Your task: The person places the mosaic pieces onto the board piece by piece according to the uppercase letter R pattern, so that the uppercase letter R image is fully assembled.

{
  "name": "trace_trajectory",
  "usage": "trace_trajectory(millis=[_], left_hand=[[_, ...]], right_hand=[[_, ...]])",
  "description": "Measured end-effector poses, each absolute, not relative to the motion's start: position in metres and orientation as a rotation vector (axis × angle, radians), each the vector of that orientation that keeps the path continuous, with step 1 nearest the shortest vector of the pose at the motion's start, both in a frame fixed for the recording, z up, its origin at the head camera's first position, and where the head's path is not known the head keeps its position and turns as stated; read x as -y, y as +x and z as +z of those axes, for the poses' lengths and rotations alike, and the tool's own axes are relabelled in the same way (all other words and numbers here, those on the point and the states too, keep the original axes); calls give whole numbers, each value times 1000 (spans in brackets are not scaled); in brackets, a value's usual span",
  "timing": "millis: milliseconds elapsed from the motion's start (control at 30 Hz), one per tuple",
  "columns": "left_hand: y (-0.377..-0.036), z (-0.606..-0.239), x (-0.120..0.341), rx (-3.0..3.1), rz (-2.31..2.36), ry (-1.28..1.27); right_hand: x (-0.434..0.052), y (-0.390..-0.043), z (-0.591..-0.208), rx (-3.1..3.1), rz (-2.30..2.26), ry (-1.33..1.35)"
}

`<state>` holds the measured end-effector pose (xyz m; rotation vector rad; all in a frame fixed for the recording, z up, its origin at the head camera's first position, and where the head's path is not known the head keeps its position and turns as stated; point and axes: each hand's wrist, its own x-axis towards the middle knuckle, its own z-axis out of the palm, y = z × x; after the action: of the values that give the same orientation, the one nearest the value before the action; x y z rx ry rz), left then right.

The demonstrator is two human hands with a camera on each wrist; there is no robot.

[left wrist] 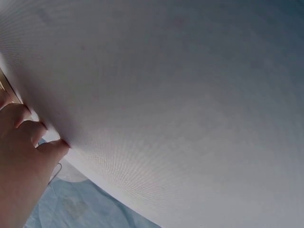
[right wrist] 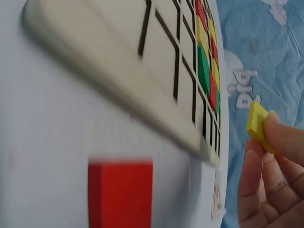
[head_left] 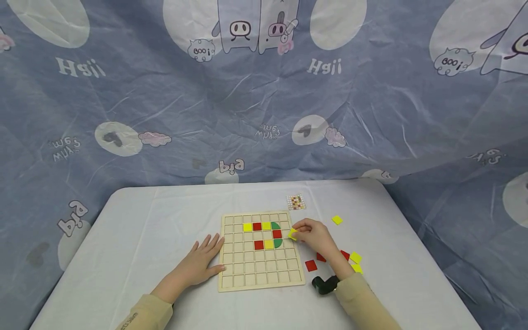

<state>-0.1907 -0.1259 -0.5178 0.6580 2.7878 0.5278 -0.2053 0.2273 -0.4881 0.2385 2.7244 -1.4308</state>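
A wooden grid board [head_left: 250,256] lies on the white table, with red, yellow and green tiles set in its upper cells. At the board's right edge my right hand [head_left: 314,236] pinches a yellow square tile [head_left: 292,234] between thumb and fingers. In the right wrist view that yellow tile [right wrist: 258,124] is held up, tilted, apart from the board [right wrist: 109,71]. My left hand [head_left: 200,261] lies flat with fingers spread, its fingertips and thumb touching the board's left edge. Only part of the left hand [left wrist: 23,152] shows in the left wrist view.
A small pattern card [head_left: 296,202] lies behind the board. Loose red tiles [head_left: 311,266] and yellow tiles [head_left: 355,258] are scattered right of the board, partly behind the right forearm. A lone yellow tile [head_left: 337,220] sits farther back. A black object [head_left: 324,285] is beside the right sleeve.
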Motion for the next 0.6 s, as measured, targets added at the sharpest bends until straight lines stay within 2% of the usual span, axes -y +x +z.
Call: trace_trajectory(millis=[367,600], left_hand=[[-193,-523,128,-2797,523,660],[-193,-522,126,-2782,541,663]], right_hand=[[-165,-210,-488,-2643,-1410,-147],[-140,-213,-490,-2646,-1359,-260]])
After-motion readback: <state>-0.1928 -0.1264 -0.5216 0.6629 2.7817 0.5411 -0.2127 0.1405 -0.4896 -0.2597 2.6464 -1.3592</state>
